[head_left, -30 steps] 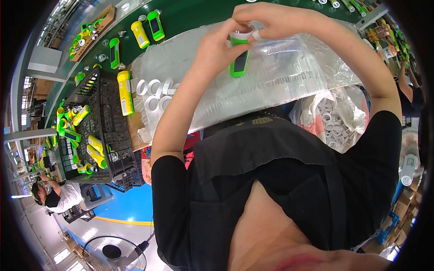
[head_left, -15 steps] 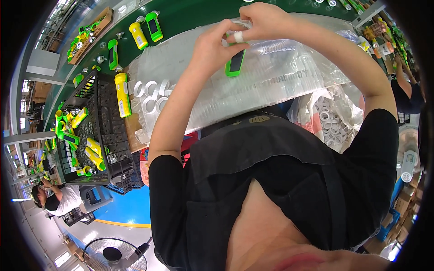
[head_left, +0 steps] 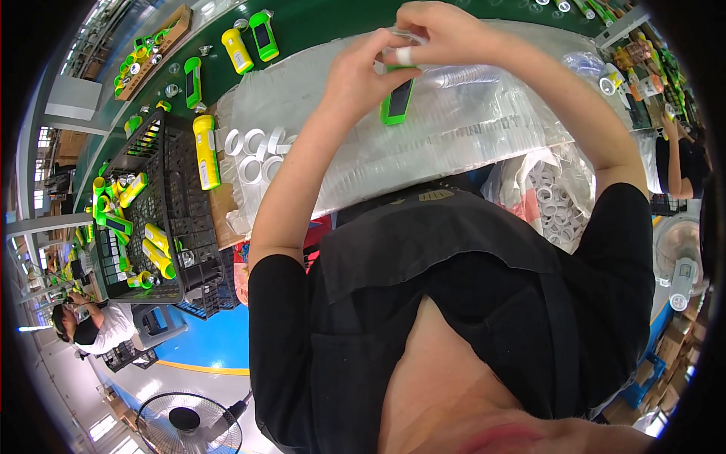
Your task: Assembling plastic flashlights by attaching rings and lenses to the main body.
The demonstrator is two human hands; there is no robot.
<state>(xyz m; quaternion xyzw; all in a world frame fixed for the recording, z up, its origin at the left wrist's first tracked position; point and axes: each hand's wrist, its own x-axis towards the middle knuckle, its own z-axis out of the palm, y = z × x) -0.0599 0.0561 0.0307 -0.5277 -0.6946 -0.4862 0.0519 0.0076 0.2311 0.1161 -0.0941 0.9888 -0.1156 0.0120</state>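
Observation:
My left hand (head_left: pixel 355 76) and my right hand (head_left: pixel 442 34) meet at the far side of the sheet-covered work surface, fingers curled inward. Between their fingertips is a clear round part (head_left: pixel 409 35), pinched from both sides and mostly hidden. A white band (head_left: pixel 404 56) wraps a digit of my right hand. Just below the hands, a green flashlight (head_left: pixel 395 104) with a dark panel shows its lower end; its upper end is hidden by my left fingers, so whether it is touched I cannot tell. A row of clear stacked discs (head_left: pixel 463 76) lies right of it.
White rings (head_left: pixel 250 168) lie at the left of the plastic sheet (head_left: pixel 446 155). Yellow flashlights (head_left: pixel 206 151) and green ones surround a black crate (head_left: pixel 193 227) on the left. A bag of white rings (head_left: pixel 556 208) hangs at the near right edge. A fan (head_left: pixel 185 418) stands lower left.
My hands stay together on the clear part with only slight finger movement. The whole view has shifted a little. At the far right, another person's arm has moved.

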